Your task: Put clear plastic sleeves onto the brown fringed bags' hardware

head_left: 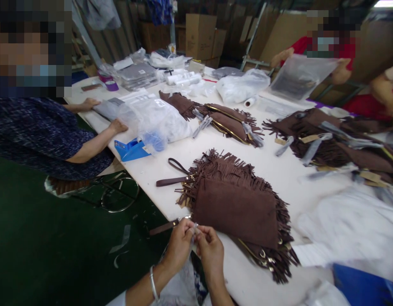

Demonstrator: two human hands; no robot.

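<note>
Brown fringed bags [236,210] lie stacked at the near edge of the white table [167,197], with gold zips and clasps at their lower side. Two wrist straps [172,181] stick out at the upper left, and another strap [163,228] points left over the table edge. Just beside the pile's near left corner, my left hand [181,240], with a bangle on the wrist, and my right hand [209,248] meet fingertip to fingertip. Both are closed in a pinch on a small clear plastic piece [195,229], partly hidden by the fingers.
More brown bags [314,131] with wrapped straps lie farther right and back. A blue tape dispenser [131,149] is at the left edge. A person's hands [118,126] rest by plastic bags [155,117]; another person holds a clear bag [298,76]. White sheeting [352,225] covers the right side.
</note>
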